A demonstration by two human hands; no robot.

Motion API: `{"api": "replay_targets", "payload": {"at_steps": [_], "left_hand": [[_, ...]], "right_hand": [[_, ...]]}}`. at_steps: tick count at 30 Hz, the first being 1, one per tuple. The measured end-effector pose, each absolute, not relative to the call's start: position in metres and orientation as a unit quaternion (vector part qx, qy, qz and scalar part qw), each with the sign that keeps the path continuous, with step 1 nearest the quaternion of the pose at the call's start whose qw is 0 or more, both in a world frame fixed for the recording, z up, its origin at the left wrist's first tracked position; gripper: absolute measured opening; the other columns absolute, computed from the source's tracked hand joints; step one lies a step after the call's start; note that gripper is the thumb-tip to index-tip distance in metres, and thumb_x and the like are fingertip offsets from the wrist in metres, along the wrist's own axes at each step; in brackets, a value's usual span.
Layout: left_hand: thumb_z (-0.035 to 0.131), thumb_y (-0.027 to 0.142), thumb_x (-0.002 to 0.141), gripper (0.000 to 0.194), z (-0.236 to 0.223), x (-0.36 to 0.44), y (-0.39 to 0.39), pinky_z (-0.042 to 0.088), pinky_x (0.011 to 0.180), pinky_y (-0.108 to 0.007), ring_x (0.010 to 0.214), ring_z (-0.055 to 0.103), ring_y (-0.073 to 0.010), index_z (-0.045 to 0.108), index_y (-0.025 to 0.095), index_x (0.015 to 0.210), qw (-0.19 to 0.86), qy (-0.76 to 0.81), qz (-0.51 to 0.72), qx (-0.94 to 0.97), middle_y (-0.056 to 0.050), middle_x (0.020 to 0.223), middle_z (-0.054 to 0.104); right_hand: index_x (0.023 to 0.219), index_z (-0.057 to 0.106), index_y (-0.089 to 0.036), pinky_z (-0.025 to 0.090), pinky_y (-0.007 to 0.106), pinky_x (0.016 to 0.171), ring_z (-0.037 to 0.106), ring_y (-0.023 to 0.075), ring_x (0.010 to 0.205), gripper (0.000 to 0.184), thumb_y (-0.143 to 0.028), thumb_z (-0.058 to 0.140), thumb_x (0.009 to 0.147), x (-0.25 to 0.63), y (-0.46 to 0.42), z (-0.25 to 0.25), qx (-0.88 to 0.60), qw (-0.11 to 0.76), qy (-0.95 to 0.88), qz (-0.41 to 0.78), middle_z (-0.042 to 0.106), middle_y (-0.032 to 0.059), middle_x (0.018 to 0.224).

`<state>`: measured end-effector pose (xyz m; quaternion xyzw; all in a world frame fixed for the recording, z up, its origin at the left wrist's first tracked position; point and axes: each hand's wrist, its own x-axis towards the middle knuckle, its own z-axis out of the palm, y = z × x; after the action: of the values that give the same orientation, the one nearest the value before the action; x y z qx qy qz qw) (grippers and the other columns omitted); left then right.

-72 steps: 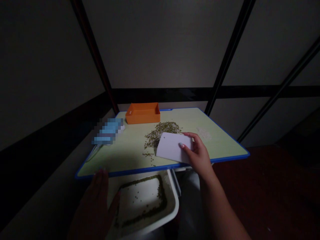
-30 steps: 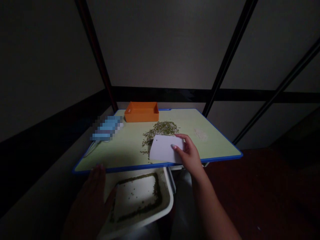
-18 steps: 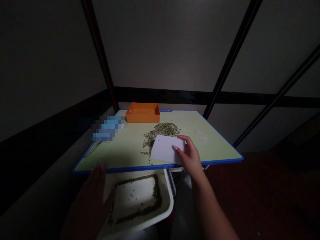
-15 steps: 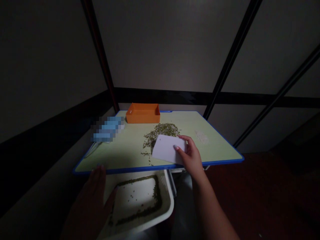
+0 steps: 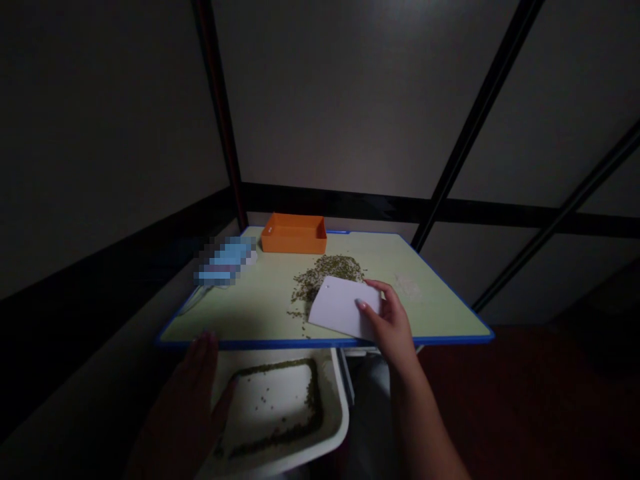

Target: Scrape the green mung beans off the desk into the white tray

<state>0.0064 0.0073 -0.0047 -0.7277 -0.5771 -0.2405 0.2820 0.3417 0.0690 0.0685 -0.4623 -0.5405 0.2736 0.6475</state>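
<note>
My right hand point(image 5: 393, 327) grips a flat white scraper card point(image 5: 341, 307) at its right edge and holds it tilted on the pale green tabletop point(image 5: 260, 303). A loose pile of small green beans point(image 5: 326, 271) lies just beyond the card. My left hand point(image 5: 186, 408) holds the left rim of a white tray point(image 5: 336, 427) below the table's near edge. Green beans line the inside of that tray.
An orange box point(image 5: 294, 233) stands at the table's far edge. A blurred blue object point(image 5: 224, 262) lies at the left side. A faint patch of white grains point(image 5: 407, 285) sits right of the card. Dark bars cross the wall behind.
The card and my right hand stay by the near side of the bean pile with only slight shifts. The view has tipped a little; the tray stays under the table edge.
</note>
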Motion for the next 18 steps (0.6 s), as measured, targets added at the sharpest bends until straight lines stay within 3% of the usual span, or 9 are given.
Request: {"api": "replay_targets", "payload": {"at_steps": [8, 18], "left_hand": [[0.032, 0.054, 0.088, 0.077, -0.0069, 0.0051, 0.0067, 0.043, 0.106, -0.044, 0.137, 0.044, -0.0296, 0.012, 0.013, 0.15, 0.264, -0.59, -0.227, -0.729, -0.019, 0.151, 0.042], [0.03, 0.055, 0.088, 0.077, -0.0054, 0.0057, 0.0054, 0.04, 0.108, -0.047, 0.139, 0.041, -0.0301, 0.01, 0.014, 0.151, 0.234, -0.602, -0.226, -0.73, -0.018, 0.152, 0.041]], "right_hand": [[0.112, 0.06, -0.026, 0.049, 0.041, 0.089, 0.06, 0.0243, 0.105, 0.035, -0.032, 0.069, 0.079, 0.3341, 0.0714, 0.0638, -0.468, 0.626, -0.546, 0.301, 0.064, 0.006, 0.116], [0.113, 0.059, -0.027, 0.048, 0.043, 0.091, 0.058, 0.0259, 0.109, 0.034, -0.03, 0.068, 0.08, 0.3344, 0.0741, 0.0611, -0.479, 0.625, -0.547, 0.284, 0.063, 0.0062, 0.116]]}}
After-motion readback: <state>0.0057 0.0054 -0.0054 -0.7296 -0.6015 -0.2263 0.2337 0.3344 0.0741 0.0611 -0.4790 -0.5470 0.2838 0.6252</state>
